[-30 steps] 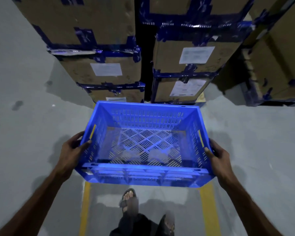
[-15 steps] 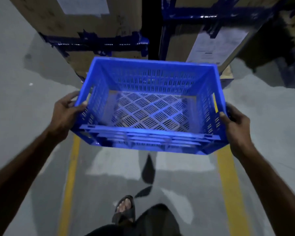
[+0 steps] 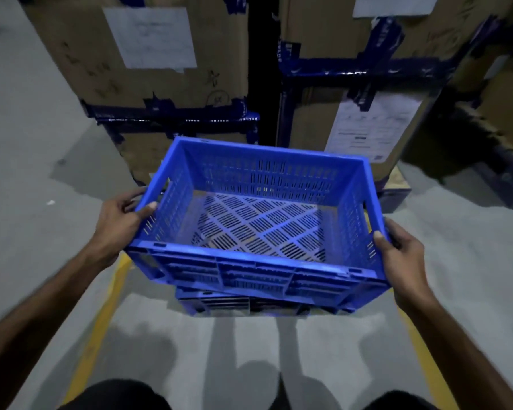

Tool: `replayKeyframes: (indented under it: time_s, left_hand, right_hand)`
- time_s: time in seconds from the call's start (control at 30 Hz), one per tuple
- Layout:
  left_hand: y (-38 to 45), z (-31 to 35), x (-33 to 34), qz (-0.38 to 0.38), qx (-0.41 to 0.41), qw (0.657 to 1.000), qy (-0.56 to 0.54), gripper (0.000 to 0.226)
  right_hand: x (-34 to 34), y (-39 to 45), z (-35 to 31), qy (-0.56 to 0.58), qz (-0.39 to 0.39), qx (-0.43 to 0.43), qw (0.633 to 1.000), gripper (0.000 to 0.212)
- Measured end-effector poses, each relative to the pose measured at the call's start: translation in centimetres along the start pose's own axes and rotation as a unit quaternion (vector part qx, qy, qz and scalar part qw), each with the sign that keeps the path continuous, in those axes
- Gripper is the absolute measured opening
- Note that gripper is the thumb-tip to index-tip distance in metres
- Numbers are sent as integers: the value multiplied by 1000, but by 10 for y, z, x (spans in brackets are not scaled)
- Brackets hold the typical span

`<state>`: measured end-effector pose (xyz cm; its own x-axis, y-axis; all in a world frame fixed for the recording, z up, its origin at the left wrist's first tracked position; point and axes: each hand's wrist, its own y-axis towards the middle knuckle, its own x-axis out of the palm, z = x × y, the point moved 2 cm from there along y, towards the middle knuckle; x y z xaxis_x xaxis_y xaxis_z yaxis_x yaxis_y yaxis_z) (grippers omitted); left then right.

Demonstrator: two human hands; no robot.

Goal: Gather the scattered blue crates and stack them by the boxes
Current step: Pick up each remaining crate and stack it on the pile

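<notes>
A blue perforated plastic crate with slotted walls and a diamond-patterned floor is held level in the middle of the view, above a second blue plastic crate of which only the near wall shows beneath it; whether the two touch cannot be told. The left hand grips the upper crate's left short wall, thumb hooked over the rim and fingers curled round the outside. The right hand grips the right short wall the same way, thumb on the rim and fingers wrapped behind. Both crates lie just in front of tall brown cardboard boxes bound with dark blue tape and bearing white paper labels; a narrow dark gap separates the left stack from the right one. The grey concrete floor spreads around, marked by yellow painted lines running toward the crates on each side. The person's dark-clothed knees show at the bottom edge, with shadows of the arms falling on the floor between the lines
</notes>
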<state>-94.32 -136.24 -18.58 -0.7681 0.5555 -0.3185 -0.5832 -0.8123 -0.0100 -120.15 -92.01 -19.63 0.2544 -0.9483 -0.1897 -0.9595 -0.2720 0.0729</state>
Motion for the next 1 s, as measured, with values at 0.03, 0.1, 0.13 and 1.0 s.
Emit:
replayKeyframes:
  time_s: [0.03,0.1,0.13,1.0]
  left_hand:
    - [0,-7,0,3,3,1000,13,41]
    - [0,-16,0,11,4,1000,20,40]
    - [-1,-17,1,14,3,1000,17,40]
    - [-97,17,25,-134,355,813,442,46]
  right_hand:
    - [2,0,3,6,1,-3,1000,36]
    - [5,-1,0,14,2,-14,1000,36]
    - [6,-2,-2,6,1,-18,1000,38]
    - [18,-59,-25,-463,-203,-289,813,35]
